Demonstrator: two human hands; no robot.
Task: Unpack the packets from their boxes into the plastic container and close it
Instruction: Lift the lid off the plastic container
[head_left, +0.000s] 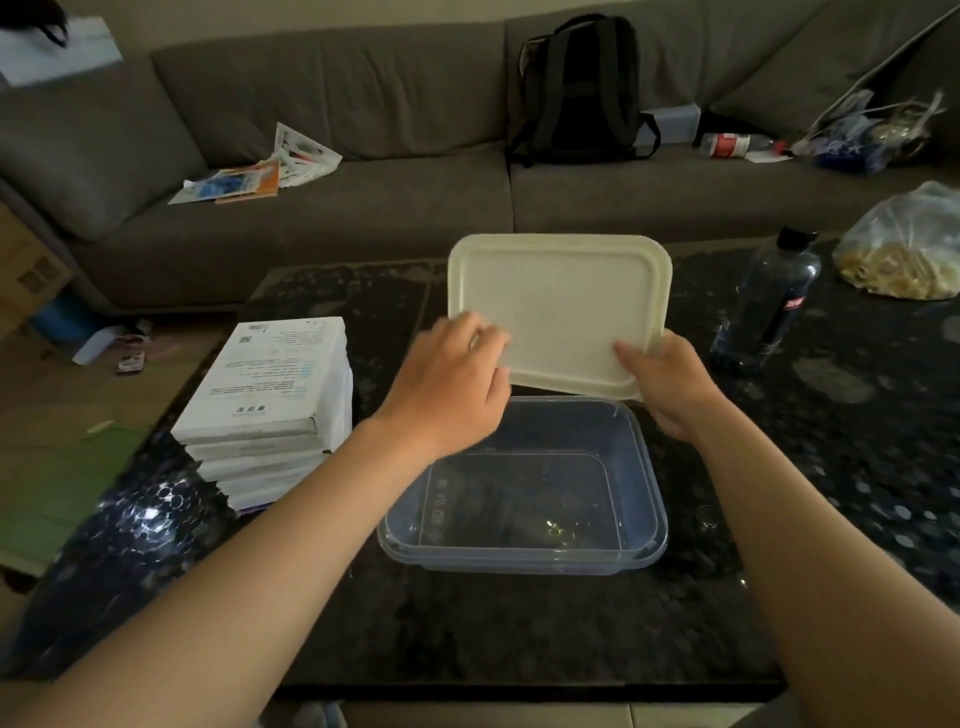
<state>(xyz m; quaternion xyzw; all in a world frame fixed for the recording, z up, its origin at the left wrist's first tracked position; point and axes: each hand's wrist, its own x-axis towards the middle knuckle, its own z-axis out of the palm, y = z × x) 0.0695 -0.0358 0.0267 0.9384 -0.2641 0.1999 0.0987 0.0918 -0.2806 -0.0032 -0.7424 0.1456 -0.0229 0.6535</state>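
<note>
Both my forearms reach out over the dark speckled tabletop (519, 634). Just ahead sits the clear plastic container (644, 499), open and empty. My left hand (447, 389) and right hand (670, 384) each have a grip closed on the near edge of the cream lid (561, 306), holding it tilted above the container's far rim. A stack of white boxes (270, 395) stands just left of the container, still closed.

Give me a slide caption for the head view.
Both hands lift the lid off the empty container.
</note>
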